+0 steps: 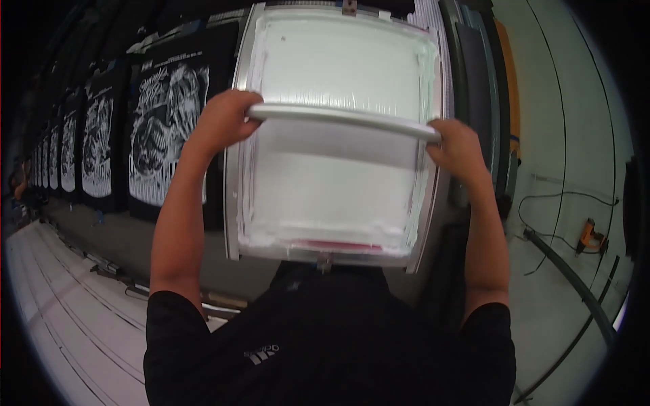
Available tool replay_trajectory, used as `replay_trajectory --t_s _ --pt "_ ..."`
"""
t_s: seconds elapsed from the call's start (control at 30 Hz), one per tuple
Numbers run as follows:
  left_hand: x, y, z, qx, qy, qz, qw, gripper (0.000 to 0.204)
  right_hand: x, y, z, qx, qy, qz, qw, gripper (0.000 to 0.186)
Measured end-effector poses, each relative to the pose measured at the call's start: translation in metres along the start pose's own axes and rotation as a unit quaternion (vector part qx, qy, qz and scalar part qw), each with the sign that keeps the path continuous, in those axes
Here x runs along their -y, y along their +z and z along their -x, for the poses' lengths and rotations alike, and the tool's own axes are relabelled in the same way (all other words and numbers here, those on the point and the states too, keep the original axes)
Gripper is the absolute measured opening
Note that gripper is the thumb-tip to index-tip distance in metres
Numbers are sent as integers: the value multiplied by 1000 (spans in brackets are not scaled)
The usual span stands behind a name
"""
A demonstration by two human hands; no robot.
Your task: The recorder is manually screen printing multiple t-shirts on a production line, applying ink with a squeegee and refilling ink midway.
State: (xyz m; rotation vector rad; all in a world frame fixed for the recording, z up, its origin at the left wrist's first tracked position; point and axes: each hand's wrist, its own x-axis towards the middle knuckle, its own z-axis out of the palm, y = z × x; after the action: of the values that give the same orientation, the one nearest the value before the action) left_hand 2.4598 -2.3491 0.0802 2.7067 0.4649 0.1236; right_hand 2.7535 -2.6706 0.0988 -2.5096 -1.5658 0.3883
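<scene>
A long pale squeegee [345, 118] spans the silk-screen frame [233, 203] from side to side. My left hand [229, 120] is closed round its left end, and my right hand [458, 147] grips the right end. White ink [325, 196] covers the mesh inside the frame, with thicker smears along the edges. The frame lies in front of my body, its near edge close to my waist. The squeegee's lower edge and its contact with the mesh are hard to make out. What lies beneath the screen is hidden.
Black shirts [169, 128] with white and grey prints lie in a row to the left. At the right, an orange and black tool [590, 237] rests on the floor near a dark hose [572, 276] and thin cables. Another person's arm [22, 183] shows at the far left.
</scene>
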Motion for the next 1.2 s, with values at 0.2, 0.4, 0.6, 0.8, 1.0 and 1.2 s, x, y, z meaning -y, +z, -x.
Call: replay_trajectory --t_s 0.2,0.4,0.6,0.8,1.0,1.2 --pt "78 31 -134 -166 34 -100 981 31 -58 27 -155 -152 -73 112 979 25" --pt "64 92 -81 -112 -1 -138 984 40 -42 95 -129 -98 -36 174 979 31" --pt "-8 58 48 -76 12 -102 992 35 11 65 18 15 -21 74 997 33" --pt "-95 30 207 -16 -10 -29 999 34 77 45 185 -20 -73 -15 997 32" --pt "-106 71 245 -16 -21 3 1000 31 88 86 226 25 -7 -27 999 35" --pt "-109 87 270 -33 -14 0 999 32 84 102 240 38 -10 -15 999 44"
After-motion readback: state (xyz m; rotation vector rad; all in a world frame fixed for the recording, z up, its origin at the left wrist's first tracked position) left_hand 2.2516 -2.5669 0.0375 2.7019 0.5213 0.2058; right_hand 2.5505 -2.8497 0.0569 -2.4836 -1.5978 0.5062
